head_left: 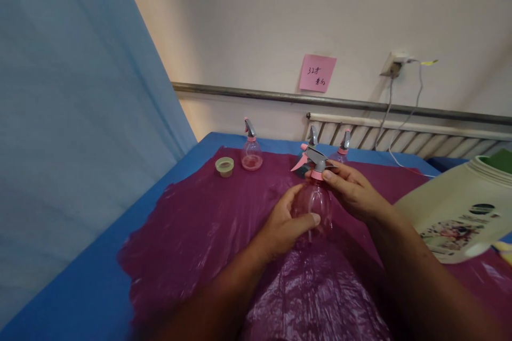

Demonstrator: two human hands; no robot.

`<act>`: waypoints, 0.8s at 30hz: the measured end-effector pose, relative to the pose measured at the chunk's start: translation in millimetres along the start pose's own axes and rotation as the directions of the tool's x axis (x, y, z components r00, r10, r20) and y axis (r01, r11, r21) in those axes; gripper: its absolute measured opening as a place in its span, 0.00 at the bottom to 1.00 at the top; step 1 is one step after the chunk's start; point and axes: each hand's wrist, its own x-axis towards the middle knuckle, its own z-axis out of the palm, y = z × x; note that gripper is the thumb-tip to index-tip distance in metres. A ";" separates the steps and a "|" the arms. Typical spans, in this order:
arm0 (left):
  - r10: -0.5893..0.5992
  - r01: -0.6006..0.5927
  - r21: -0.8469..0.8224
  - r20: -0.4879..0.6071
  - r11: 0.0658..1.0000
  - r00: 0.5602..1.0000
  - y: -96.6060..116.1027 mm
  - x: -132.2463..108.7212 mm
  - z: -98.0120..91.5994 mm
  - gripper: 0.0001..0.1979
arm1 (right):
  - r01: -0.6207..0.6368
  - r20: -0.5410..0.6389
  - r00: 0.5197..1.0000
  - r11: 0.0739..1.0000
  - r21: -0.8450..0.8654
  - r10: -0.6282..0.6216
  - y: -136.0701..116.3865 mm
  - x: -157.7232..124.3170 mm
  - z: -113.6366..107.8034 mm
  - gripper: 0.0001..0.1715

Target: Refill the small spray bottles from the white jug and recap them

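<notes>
A clear spray bottle point(318, 203) with a grey and pink trigger head point(315, 157) is held between my two hands above the purple plastic sheet point(208, 224). My left hand point(286, 221) wraps round the bottle's body, thumb across its front. At the pink collar, the fingers and thumb of my right hand point(350, 186) pinch the trigger head. The head sits on the bottle's neck, its nozzle facing left. Whether the bottle holds any liquid I cannot tell.
Behind stand a spray bottle with pink liquid point(252, 162), a small lidless-looking cup point(224, 167) and two more sprayers, partly hidden. A large cream jug point(452, 218) leans at the right. A blue curtain point(80, 90) hangs left; a rail point(256, 94) and radiator point(368, 121) line the wall.
</notes>
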 end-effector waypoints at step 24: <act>0.266 -0.090 0.621 -0.196 0.778 0.944 -22.7 -3.4 1.7 0.40 | 0.016 -0.244 0.970 0.999 0.043 -0.005 26.7 7.8 22.7 0.35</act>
